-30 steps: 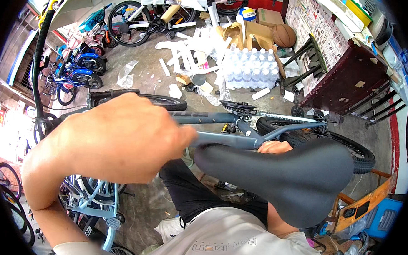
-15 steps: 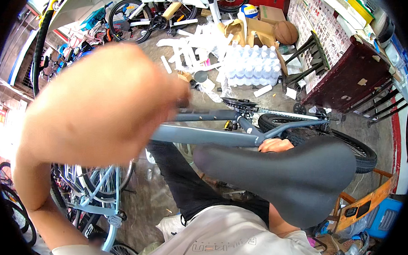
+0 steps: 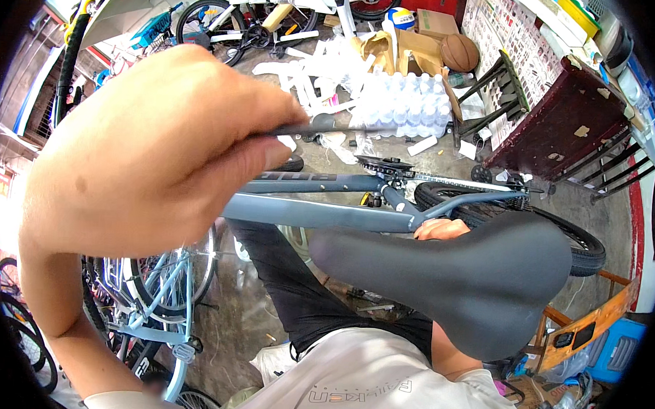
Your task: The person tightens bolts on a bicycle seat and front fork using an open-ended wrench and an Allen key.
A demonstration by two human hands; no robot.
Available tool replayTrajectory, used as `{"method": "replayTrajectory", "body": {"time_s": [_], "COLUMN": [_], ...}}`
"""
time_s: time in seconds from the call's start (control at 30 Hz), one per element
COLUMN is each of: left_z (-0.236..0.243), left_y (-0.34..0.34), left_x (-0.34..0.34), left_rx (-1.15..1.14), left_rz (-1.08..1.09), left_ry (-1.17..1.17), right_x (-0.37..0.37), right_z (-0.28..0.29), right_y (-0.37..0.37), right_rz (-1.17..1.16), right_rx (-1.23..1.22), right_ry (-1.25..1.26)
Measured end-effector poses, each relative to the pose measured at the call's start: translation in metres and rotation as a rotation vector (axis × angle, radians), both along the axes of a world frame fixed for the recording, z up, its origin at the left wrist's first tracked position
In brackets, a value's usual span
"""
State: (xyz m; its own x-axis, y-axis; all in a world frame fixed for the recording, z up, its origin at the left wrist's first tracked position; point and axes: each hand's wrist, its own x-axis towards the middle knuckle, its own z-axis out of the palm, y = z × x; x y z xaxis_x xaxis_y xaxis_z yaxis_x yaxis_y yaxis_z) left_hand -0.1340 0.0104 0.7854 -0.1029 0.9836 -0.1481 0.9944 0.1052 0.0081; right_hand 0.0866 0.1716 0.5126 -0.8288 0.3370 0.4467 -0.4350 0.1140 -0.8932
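Observation:
Close in front of me, my left hand [image 3: 176, 147] is raised over the front part of a grey-blue bicycle frame [image 3: 312, 214]. Thumb and finger pinch a thin dark rod [image 3: 338, 130] that points right; whether it is stiff or a cable, I cannot tell. My right hand [image 3: 441, 230] is curled over the frame where the tubes meet below the saddle, with most of it hidden. The black saddle [image 3: 456, 279] covers my right forearm. The crank and chainring [image 3: 384, 165] lie beyond the frame, and the rear wheel [image 3: 588, 252] extends right.
A pack of wrapped bottles [image 3: 408, 106] stands on the floor ahead, beside white packing scraps [image 3: 311, 79] and a basketball [image 3: 459, 52]. A dark red cabinet [image 3: 565, 127] is at right. A light-blue bicycle [image 3: 179, 330] stands at left, and a wooden stool [image 3: 585, 333] at lower right.
My left hand has turned and steadied, and the dark rod now shows stretching right from its fingertips. My right hand keeps its place on the frame.

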Motion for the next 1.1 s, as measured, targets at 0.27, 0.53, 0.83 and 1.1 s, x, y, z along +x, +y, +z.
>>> {"method": "replayTrajectory", "body": {"time_s": [0.27, 0.53, 0.83, 1.1], "left_z": [-0.001, -0.007, -0.010, 0.026], "left_y": [-0.008, 0.006, -0.013, -0.036], "left_x": [0.004, 0.025, 0.005, 0.000], "left_rx": [0.144, -0.454, 0.092, -0.483], "left_rz": [0.056, 0.045, -0.005, 0.010], "left_ry": [0.079, -0.080, 0.073, 0.057], "right_x": [-0.004, 0.001, -0.007, -0.017], "right_z": [0.001, 0.004, -0.002, -0.010], "right_y": [-0.002, 0.001, -0.007, -0.015], "right_rz": [-0.011, -0.014, 0.021, 0.025], "right_rx": [-0.004, -0.009, -0.008, -0.032], "right_ry": [0.005, 0.010, 0.013, 0.020]}}
